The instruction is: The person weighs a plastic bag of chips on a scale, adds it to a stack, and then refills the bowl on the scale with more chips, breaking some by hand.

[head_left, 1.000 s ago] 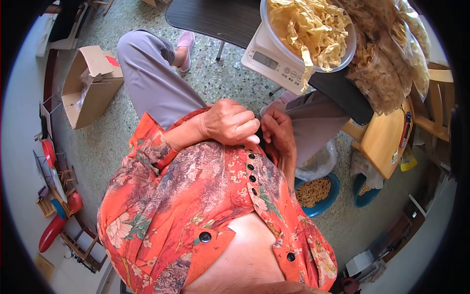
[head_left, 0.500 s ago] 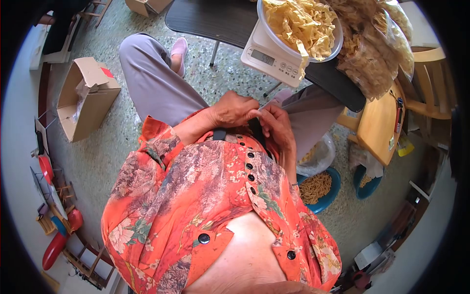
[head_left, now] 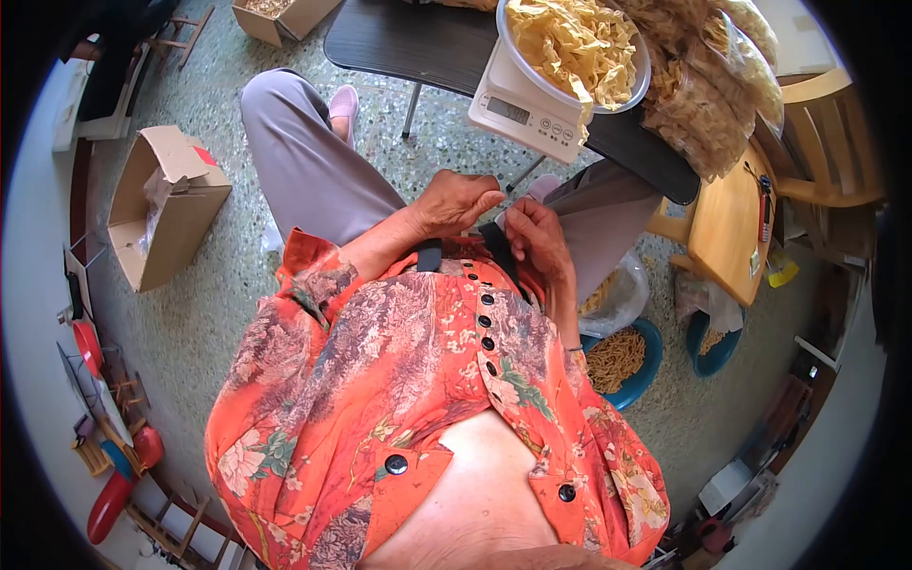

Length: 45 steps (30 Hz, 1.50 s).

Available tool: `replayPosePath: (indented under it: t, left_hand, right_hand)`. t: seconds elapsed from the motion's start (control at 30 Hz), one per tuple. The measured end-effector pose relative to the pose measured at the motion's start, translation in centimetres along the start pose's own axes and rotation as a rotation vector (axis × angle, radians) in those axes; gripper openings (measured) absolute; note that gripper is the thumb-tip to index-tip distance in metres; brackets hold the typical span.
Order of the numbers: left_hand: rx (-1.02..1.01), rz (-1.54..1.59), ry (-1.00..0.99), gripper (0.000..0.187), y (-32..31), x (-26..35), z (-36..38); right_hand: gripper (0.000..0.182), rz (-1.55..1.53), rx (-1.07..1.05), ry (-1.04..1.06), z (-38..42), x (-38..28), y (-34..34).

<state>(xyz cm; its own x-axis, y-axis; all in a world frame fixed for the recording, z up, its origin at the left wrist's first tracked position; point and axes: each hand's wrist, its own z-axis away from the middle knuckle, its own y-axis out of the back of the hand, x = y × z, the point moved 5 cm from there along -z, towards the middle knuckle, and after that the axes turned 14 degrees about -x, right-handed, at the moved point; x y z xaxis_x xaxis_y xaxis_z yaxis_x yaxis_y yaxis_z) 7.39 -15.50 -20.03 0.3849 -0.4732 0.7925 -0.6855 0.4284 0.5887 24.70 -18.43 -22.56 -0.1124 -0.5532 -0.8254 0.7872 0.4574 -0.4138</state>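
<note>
Hands [head_left: 458,203] parted, scale [head_left: 532,141] facing them, long display [head_left: 507,109] slanting

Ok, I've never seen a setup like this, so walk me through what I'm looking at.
There's no machine here, just a person seated, using two bare hands. The camera is worn on the head and looks forward and down, so the flowered shirt fills the lower part of the view.

The left hand and right hand are loosely curled above the lap, slightly apart. I can't tell whether either holds anything.

In front is a dark table. On it sits a white scale, carrying a bowl of yellow dried strips. Plastic bags of dried pieces are heaped beside it. On the floor to the right, a blue basin holds brown pieces.
</note>
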Motion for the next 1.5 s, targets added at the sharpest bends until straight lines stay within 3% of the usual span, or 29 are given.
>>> replayPosePath:
  t: [0.37, 0.43, 0.57, 0.7, 0.8, 0.9, 0.97, 1.03, 1.5]
  left_hand:
    - [-0.030, -0.017, 0.004, 0.027, 0.2, 0.4, -0.3]
    - [0.006, -0.026, -0.005, 0.027, 0.5, 0.6, 0.0]
    - [-0.021, -0.034, -0.036, 0.028, 0.6, 0.9, -0.1]
    - [0.021, -0.008, -0.047, 0.035, 1.1, 1.8, -0.2]
    - [0.033, 0.002, -0.038, 0.034, 0.5, 1.5, -1.1]
    - [0.062, 0.016, -0.031, 0.033, 1.0, 1.5, -0.8]
    - [0.070, 0.029, -0.035, 0.033, 0.9, 1.7, -0.8]
    - [0.095, 0.034, -0.042, 0.033, 1.0, 1.9, -0.9]
    - [0.064, 0.079, -0.040, 0.030, 0.8, 2.7, -0.7]
  right_hand:
    - [0.026, -0.004, -0.029, -0.008, 2.6, -3.3, -0.3]
    - [0.020, 0.126, -0.121, 0.094, 4.4, -7.0, -1.1]
    - [0.028, 0.435, -0.042, 0.422, 6.7, -15.6, -1.9]
    - [0.020, 0.610, 0.190, 0.619, 7.2, -21.1, -2.3]
    - [0.016, 0.423, 0.068, 0.905, 7.9, -23.1, -3.0]
    - [0.015, 0.461, 0.123, 0.948, 8.0, -24.0, -4.2]
    - [0.016, 0.481, 0.136, 0.922, 7.7, -24.3, -4.0]
    - [0.016, 0.666, 0.321, 0.804, 7.4, -24.8, -3.8]
    - [0.013, 0.704, 0.387, 0.541, 5.0, -27.1, 0.1]
